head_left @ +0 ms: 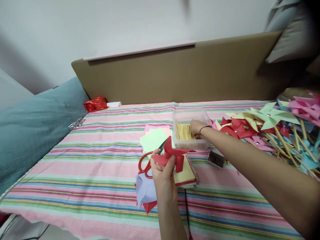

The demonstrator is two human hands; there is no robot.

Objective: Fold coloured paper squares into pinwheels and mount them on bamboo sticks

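Note:
My left hand (163,168) pinches a red paper pinwheel (172,154) between thumb and fingers, its blades folded toward the middle. My right hand (196,128) reaches down into a clear plastic box (191,144) of thin wooden sticks (183,131); its fingers are curled among the sticks, and what they hold is hidden. Beneath my left hand lie orange-handled scissors (141,163), a purple folded paper piece (145,190) and a stack of coloured paper (186,175). Pale green sheets (152,140) lie just behind the pinwheel.
Many finished pinwheels on sticks (268,116) are heaped at the right. A small open box (216,159) with dark contents sits under my right forearm. A red plastic bundle (95,104) and metal clips (76,123) lie far left on the striped cloth (100,160).

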